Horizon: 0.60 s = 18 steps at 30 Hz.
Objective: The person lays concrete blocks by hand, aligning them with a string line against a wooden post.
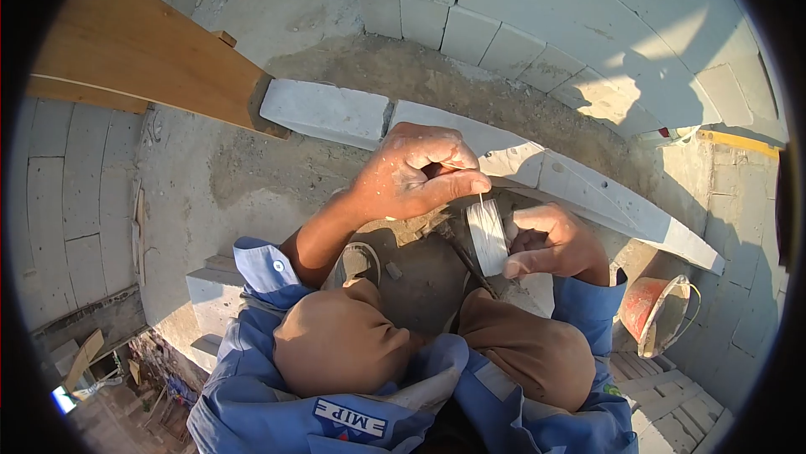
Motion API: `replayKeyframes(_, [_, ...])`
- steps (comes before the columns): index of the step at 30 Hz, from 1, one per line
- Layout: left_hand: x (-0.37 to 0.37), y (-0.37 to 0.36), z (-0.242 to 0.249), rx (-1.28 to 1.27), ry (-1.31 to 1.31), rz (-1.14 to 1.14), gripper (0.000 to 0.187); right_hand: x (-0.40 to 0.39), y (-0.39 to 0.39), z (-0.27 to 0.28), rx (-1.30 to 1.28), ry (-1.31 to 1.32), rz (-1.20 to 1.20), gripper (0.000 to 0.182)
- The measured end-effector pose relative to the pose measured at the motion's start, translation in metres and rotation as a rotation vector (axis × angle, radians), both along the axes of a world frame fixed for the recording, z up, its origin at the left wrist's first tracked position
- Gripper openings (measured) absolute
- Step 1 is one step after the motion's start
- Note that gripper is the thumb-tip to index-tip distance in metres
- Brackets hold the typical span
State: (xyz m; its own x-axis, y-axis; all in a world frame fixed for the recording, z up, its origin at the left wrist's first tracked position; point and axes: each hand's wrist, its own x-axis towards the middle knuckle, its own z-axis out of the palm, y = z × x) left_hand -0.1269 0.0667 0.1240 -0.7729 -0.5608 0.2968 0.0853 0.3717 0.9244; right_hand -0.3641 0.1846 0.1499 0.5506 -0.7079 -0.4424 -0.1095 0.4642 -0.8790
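My left hand (420, 170) is closed, with thumb and index finger pinching a thin white string just above the spool. My right hand (556, 244) curls its fingers and thumb round the right end of a spool of white string (487, 237). The spool stands nearly upright above my knees, and the string runs from it up to the left fingertips. Behind the spool, a thin dark rod (463, 254) slants down toward my right knee.
A low row of pale blocks (332, 110) crosses in front of me. A wooden board (159, 43) stands at the upper left. At the right lies a tilted red bucket (646, 307). More blocks (210, 299) sit at the left, and block walls rise around.
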Motion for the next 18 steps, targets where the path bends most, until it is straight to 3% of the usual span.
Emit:
replayKeyframes(1, [-0.001,0.000,-0.003,0.083,0.020,0.016,0.012,0.001,0.004,0.000,0.001,0.001,-0.006,0.029])
replayKeyframes(4, [-0.008,0.007,-0.020,0.223,0.064,0.019,0.015,0.012,0.015,0.002,-0.310,-0.642,-0.897,0.061])
replayKeyframes(6, [-0.012,0.010,-0.018,0.023,0.032,-0.120,0.015,-0.004,-0.003,0.000,-0.519,-0.443,-1.005,0.053])
replayKeyframes(7, [-0.011,0.011,-0.014,0.024,0.037,-0.135,0.015,-0.002,-0.005,0.002,-0.569,0.081,-1.024,0.035])
replayKeyframes(8, [-0.009,0.010,-0.008,0.022,0.040,-0.141,0.015,-0.003,-0.003,0.008,-0.520,0.492,-0.763,0.026])
replayKeyframes(10, [-0.003,0.009,0.000,0.194,0.025,-0.014,0.017,0.002,0.003,0.009,-0.274,0.484,-0.245,0.027])
replayKeyframes(12, [-0.002,0.006,-0.011,0.197,0.034,-0.042,0.017,0.005,0.006,0.013,-0.317,0.245,0.095,0.032])
replayKeyframes(13, [-0.003,0.009,-0.013,0.275,0.049,-0.050,0.017,0.001,0.008,0.014,-0.381,-0.025,0.054,0.035])
replayKeyframes(15, [-0.005,0.014,-0.015,0.389,0.011,-0.053,0.020,-0.007,0.008,0.007,-0.521,-0.256,-0.018,0.036])
replayKeyframes(18, [-0.010,0.024,-0.014,0.290,-0.063,-0.090,0.021,-0.006,0.005,0.013,-0.603,-0.395,-0.919,0.032])
